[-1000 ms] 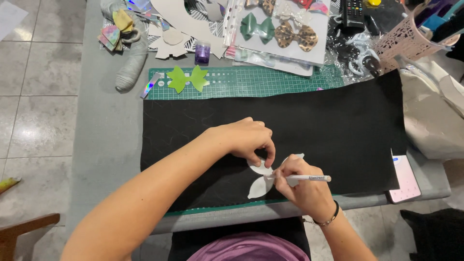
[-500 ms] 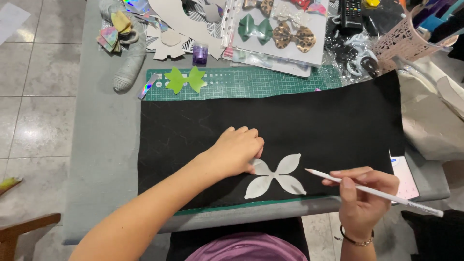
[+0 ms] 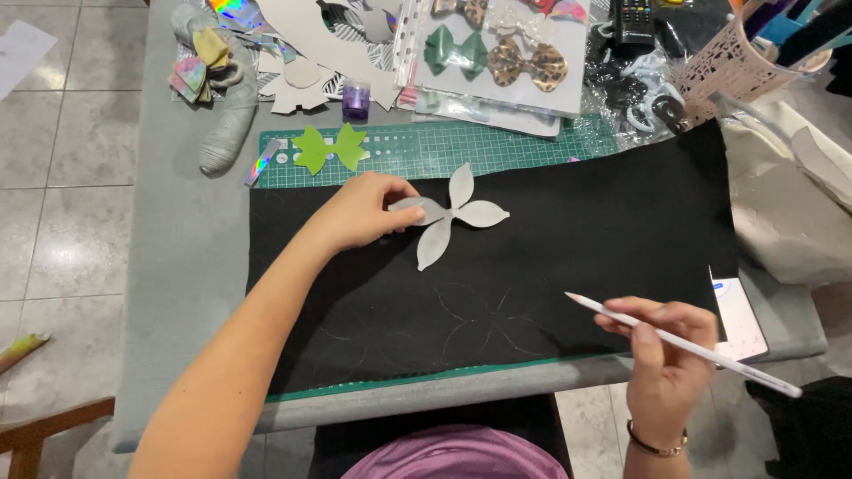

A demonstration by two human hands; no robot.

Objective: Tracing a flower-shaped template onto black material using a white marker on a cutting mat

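Under my left hand [image 3: 359, 211], fingertips pinching one petal of the grey bow template [image 3: 451, 215] flat on the black felt [image 3: 586, 222], nothing is traced yet, while nearer me, beside my right hand [image 3: 664, 355] gripping the white pencil [image 3: 683, 345], faint outlines, perhaps two, look finished.

Template's [image 3: 448, 215] left petal tip under left-hand fingers [image 3: 397, 215]; pink basket [image 3: 741, 58] cropped.

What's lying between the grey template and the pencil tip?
In the head view, only black felt with faint traced outlines lies between the grey template and the white pencil tip.
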